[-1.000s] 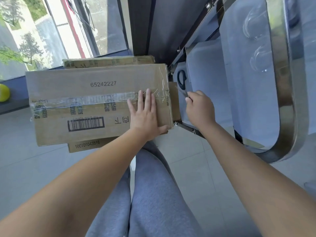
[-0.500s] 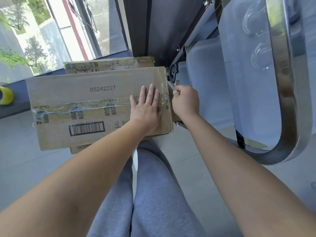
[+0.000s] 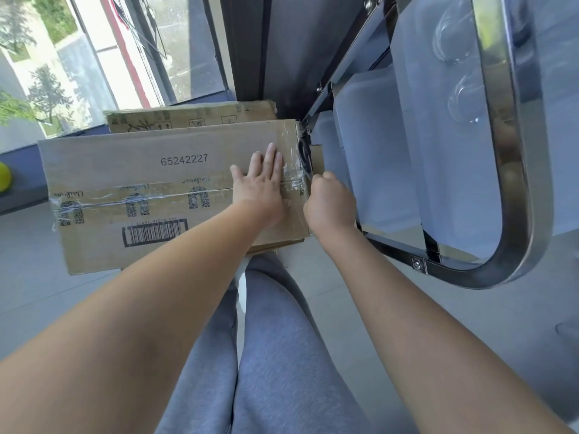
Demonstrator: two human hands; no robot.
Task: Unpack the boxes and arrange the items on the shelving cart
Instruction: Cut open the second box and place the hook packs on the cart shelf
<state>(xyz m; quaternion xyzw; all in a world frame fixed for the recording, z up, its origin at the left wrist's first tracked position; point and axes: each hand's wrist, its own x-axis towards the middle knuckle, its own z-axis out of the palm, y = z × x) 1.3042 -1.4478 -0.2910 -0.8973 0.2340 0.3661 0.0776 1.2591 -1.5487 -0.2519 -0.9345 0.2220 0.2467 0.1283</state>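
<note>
Head view: right hand (image 3: 329, 203) now fisted at box (image 3: 141, 183) end; left hand (image 3: 261, 186) fingers stay spread

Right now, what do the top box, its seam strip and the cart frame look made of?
Top box: brown corrugated cardboard, matte, with printed barcode and number. Seam strip: clear plastic packing tape, glossy and wrinkled, glinting near the left hand. Cart frame: polished metal, probably stainless steel or chrome, judging by its mirror reflections.

The cardboard box (image 3: 150, 170) nearly touches the shelving cart (image 3: 507, 151), leaving a tight gap; open floor (image 3: 470, 324) lies nearer.
</note>
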